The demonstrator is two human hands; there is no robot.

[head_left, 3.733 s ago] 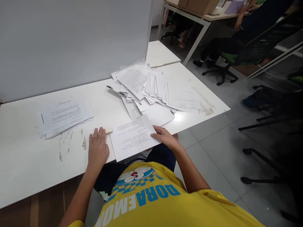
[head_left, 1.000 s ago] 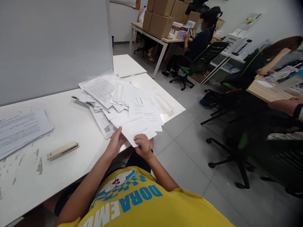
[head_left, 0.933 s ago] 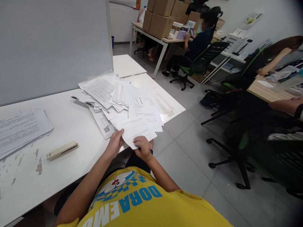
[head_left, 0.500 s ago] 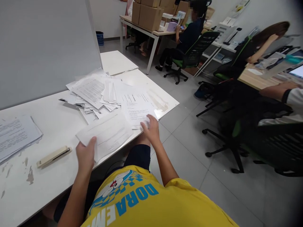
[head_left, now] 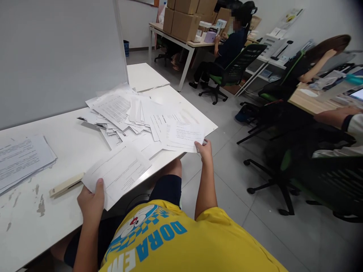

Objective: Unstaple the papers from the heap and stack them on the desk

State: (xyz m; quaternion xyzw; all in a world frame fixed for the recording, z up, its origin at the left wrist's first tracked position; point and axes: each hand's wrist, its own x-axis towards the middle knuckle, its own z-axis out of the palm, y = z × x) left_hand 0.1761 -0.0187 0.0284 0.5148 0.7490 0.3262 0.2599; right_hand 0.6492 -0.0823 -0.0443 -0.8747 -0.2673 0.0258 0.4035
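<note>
My left hand (head_left: 92, 204) is closed on the near left edge of a printed sheet of paper (head_left: 120, 170), its thumb lying on top. My right hand (head_left: 204, 150) pinches the right edge of another printed sheet (head_left: 185, 136), which reaches past the table's front edge. Beyond both sheets lies a messy heap of papers (head_left: 113, 109), some overlapping at odd angles. The cream stapler (head_left: 66, 184) rests on the table just left of my left hand, its right end partly covered by the held sheet.
A stack of printed papers (head_left: 25, 160) lies on the white table (head_left: 68, 128) at the left. A grey panel (head_left: 59, 56) rises behind the table. People sit at desks farther off, near cardboard boxes (head_left: 181, 22) and a black office chair (head_left: 241, 68).
My right hand has moved right and closed on a sheet, its edge now drawn toward the table's corner. My left hand has shifted left and nearer with its sheet.
</note>
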